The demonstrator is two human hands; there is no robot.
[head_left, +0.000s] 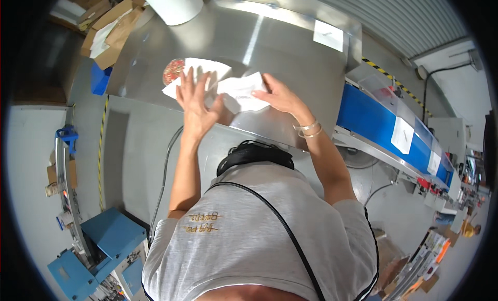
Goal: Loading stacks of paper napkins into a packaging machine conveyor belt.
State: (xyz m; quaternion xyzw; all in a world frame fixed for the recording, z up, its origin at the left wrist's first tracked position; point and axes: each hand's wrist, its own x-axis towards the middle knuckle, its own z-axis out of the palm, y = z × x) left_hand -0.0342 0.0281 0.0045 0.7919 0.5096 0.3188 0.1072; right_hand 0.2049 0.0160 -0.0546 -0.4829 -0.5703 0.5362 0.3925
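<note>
My left hand (196, 106) lies with fingers spread over white paper-like pieces (207, 67) near the front left of a metal table (290, 47). A red and gold patterned round thing (173, 71) shows partly from under the white pieces, beyond my left fingertips; I cannot make out its kind. Between thumb and fingers my right hand (280, 98) grips the right end of a flat white packet (241, 92) with faint print. The packet's left end is close to my left thumb, and I cannot tell whether they touch.
A white bucket (174, 5) stands at the table's far left, beside open cardboard boxes (111, 36). A white sheet (328, 35) lies at the far right. To the right runs a blue conveyor belt (368, 114) with clear side guards, white sheets on them. Blue cabinets (111, 231) are at lower left.
</note>
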